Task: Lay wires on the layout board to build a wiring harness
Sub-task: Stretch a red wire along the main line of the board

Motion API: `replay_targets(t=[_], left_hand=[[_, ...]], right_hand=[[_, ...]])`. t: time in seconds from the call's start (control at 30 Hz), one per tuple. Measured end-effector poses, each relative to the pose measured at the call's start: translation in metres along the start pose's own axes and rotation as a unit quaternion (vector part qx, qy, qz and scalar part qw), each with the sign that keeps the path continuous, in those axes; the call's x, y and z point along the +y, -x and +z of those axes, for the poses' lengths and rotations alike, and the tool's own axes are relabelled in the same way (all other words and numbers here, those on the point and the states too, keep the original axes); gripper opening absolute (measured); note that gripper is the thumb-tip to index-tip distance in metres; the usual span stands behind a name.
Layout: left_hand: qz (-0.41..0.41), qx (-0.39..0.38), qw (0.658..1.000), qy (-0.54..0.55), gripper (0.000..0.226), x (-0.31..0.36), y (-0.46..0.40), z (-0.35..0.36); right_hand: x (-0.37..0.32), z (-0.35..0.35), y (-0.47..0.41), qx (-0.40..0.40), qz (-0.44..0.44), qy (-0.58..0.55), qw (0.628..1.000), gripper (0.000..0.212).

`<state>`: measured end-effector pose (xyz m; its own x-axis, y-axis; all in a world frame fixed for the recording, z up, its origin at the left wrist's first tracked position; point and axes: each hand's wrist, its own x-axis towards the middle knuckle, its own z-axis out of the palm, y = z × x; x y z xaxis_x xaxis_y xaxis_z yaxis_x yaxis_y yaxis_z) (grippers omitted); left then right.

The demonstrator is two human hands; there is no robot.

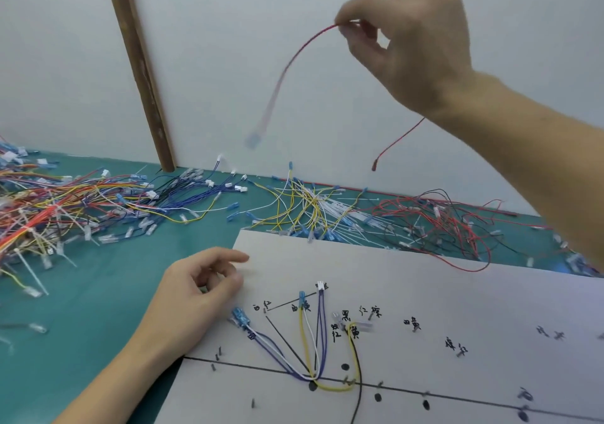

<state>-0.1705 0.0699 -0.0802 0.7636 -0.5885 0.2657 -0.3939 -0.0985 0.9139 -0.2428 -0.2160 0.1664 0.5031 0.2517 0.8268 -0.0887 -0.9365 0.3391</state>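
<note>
My right hand (411, 31) is raised high against the wall and pinches a thin red wire (294, 57) between thumb and fingertips. One end swings blurred with a pale terminal (253, 139); the other end dangles below my wrist. My left hand (196, 296) rests at the left edge of the white layout board (425, 286), fingers loosely curled and holding nothing. On the board lie several placed wires (310, 348): white, purple, yellow and black, with blue terminals (240, 317) near my left hand, bending round pins at a drawn black line.
Heaps of loose wires cover the teal table (98, 309): mixed colours at left (49, 214), blue ones (189, 195), yellow and white (310, 211), red and black at right (441, 224). A wooden strip (137, 64) leans on the wall. Handwritten labels and pins mark the board.
</note>
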Motion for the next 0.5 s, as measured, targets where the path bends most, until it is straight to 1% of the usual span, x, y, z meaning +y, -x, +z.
replay_targets(t=[0.07,0.13,0.2,0.23,0.3,0.43,0.5], left_hand=[[-0.010,0.008,0.998,0.058,0.042,0.004,0.000,-0.003],[-0.017,0.005,0.992,0.122,0.059,0.011,0.001,-0.007],[-0.013,-0.005,0.984,0.179,0.065,0.018,0.002,-0.011],[-0.006,-0.011,0.979,0.202,0.064,0.022,0.003,-0.012],[-0.001,-0.010,0.968,0.250,0.055,0.029,0.004,-0.014],[-0.050,0.054,0.925,0.374,0.028,0.036,0.003,-0.023],[-0.061,0.049,0.913,0.399,0.017,0.035,0.003,-0.030]], right_hand=[[-0.025,-0.028,-0.004,-0.069,-0.071,0.004,0.995,0.029],[-0.055,-0.051,0.001,-0.158,-0.133,0.018,0.978,0.030],[-0.083,-0.069,0.012,-0.218,-0.157,0.029,0.963,0.033],[-0.092,-0.076,0.017,-0.235,-0.159,0.032,0.958,0.034],[-0.105,-0.087,0.021,-0.260,-0.139,0.021,0.955,0.035],[-0.117,-0.108,0.024,-0.292,-0.088,-0.048,0.951,0.023],[-0.124,-0.117,0.032,-0.308,-0.070,-0.066,0.947,0.021]])
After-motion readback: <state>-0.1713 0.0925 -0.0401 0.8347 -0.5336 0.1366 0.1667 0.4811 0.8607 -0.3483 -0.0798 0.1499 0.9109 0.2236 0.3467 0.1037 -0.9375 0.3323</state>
